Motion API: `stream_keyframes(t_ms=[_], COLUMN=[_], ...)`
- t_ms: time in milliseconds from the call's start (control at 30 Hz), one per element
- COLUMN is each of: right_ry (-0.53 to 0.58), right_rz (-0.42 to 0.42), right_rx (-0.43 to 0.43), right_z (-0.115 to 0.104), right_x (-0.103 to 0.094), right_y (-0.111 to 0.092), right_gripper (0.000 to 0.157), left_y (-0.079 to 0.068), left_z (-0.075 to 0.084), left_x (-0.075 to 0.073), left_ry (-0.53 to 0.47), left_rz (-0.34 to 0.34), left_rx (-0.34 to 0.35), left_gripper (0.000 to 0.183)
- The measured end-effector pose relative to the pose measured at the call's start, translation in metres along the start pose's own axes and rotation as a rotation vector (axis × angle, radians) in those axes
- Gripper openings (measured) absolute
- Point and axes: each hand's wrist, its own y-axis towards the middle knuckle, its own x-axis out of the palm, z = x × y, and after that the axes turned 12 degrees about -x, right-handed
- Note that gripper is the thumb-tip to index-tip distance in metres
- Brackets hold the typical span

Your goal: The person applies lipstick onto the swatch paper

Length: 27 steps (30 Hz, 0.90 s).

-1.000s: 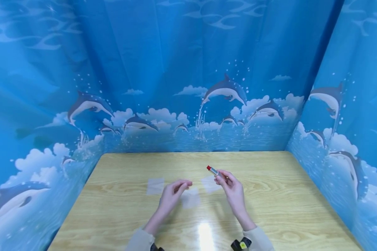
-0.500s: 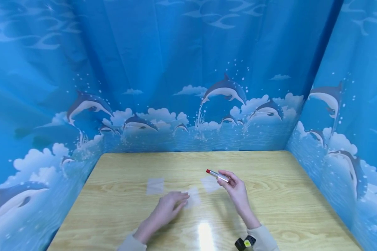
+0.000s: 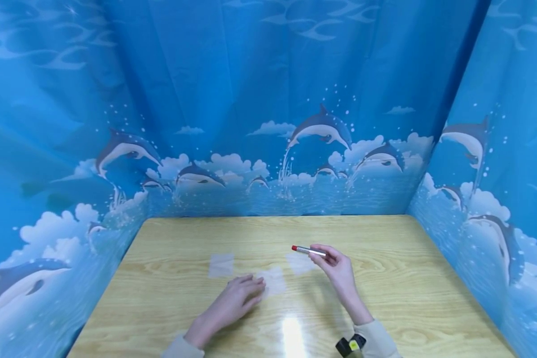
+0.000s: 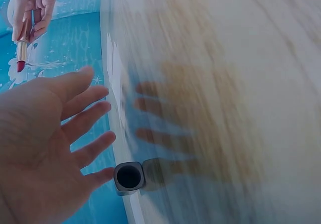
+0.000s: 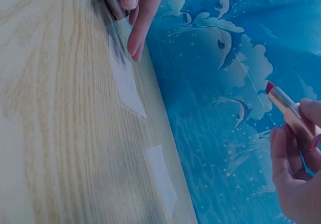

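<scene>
My right hand [image 3: 337, 273] pinches a lipstick [image 3: 310, 250] above the table, its silvery tube between thumb and fingers. The red tip [image 5: 270, 86] is bare and points left. My left hand [image 3: 234, 301] is low over the table, left of the middle, with fingers loosely extended and nothing held. Beside its little finger in the left wrist view is the dark, hollow lipstick cap [image 4: 129, 178], lying on its side on the table with its mouth toward the camera. The same cap [image 5: 116, 4] shows near the left fingers in the right wrist view, but the left hand hides it in the head view.
Three pale square patches lie flat on the wooden table [image 3: 170, 298]: a left patch [image 3: 221, 265], a middle patch [image 3: 274, 282] by the left fingertips and a right patch [image 3: 297, 263] below the lipstick. Blue dolphin-print curtains [image 3: 259, 124] enclose the table's back and sides.
My left hand has moved away from the lipstick, toward me and down to the table, its fingers spreading. My right hand has shifted slightly right, and the lipstick has turned nearly level.
</scene>
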Motion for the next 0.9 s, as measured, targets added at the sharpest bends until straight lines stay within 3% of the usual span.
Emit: stream_keyframes(t_ms=[200, 433, 667, 900], right_ry=[0.012, 0.189, 0.127, 0.067], right_rz=[-0.004, -0.004, -0.025, -0.027], right_rx=[-0.003, -0.021, -0.034, -0.002], right_z=[-0.001, 0.004, 0.004, 0.002], right_x=[0.001, 0.002, 0.002, 0.002], right_y=[0.001, 0.002, 0.002, 0.001], right_gripper=[0.036, 0.036, 0.035, 0.038], left_y=[0.0, 0.0, -0.001, 0.0], left_z=[-0.001, 0.0, 0.002, 0.011], left_x=[0.001, 0.004, 0.006, 0.008], left_ry=[0.015, 0.035, 0.039, 0.056], left_rz=[-0.027, -0.036, -0.032, -0.049], left_rx=[-0.005, -0.014, -0.008, 0.042], left_gripper=[0.04, 0.04, 0.039, 0.038])
